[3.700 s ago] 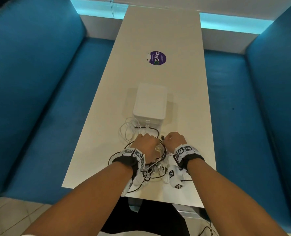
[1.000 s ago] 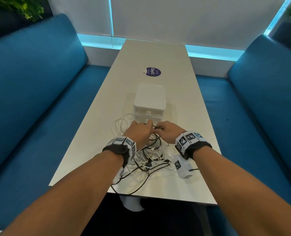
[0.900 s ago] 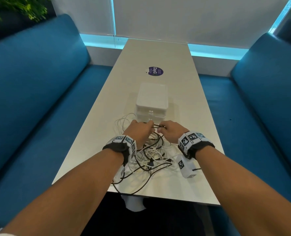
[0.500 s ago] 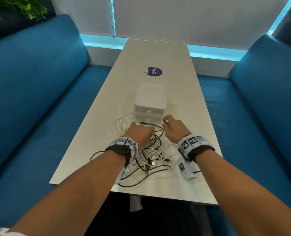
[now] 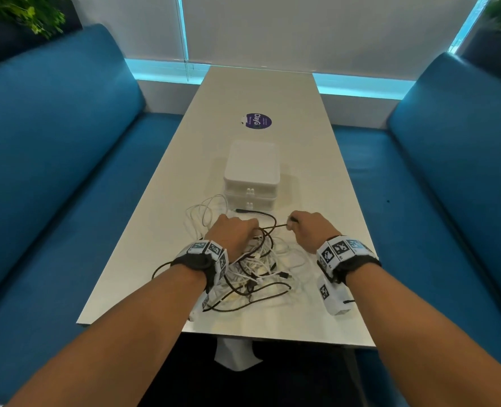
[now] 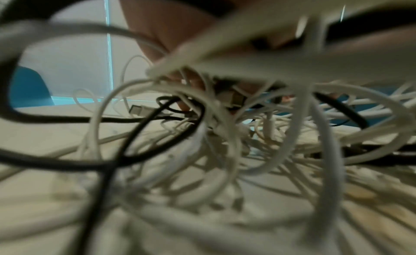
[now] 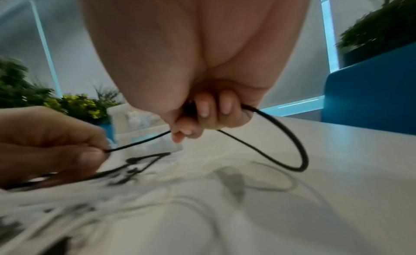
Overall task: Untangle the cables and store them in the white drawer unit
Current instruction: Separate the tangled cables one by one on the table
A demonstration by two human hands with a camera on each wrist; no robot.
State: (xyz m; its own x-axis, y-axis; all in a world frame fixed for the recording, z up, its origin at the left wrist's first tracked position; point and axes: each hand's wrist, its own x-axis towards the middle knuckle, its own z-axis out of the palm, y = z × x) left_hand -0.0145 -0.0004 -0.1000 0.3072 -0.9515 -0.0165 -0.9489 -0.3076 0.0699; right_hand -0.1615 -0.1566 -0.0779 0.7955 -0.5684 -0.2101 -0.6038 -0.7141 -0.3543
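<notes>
A tangle of white and black cables (image 5: 255,268) lies on the near end of the table (image 5: 310,160), filling the left wrist view (image 6: 213,152). My left hand (image 5: 234,233) holds down the heap and pinches a thin black cable (image 5: 272,228) between thumb and finger (image 7: 90,155). My right hand (image 5: 305,227) grips the same black cable (image 7: 281,146), fingers (image 7: 202,112) curled round it; the cable runs taut between both hands. The white drawer unit (image 5: 252,174) stands just beyond the hands, its drawers closed.
A round purple sticker (image 5: 258,121) sits on the table past the drawer unit. Blue benches (image 5: 52,171) flank the table on both sides (image 5: 448,186). Plants (image 7: 74,105) stand behind the left bench. The table's near edge (image 5: 272,337) lies just below the cable heap.
My right hand has moved right and away from the left, drawing the black cable out taut between them. The left hand stays on the heap. The head view has shifted slightly.
</notes>
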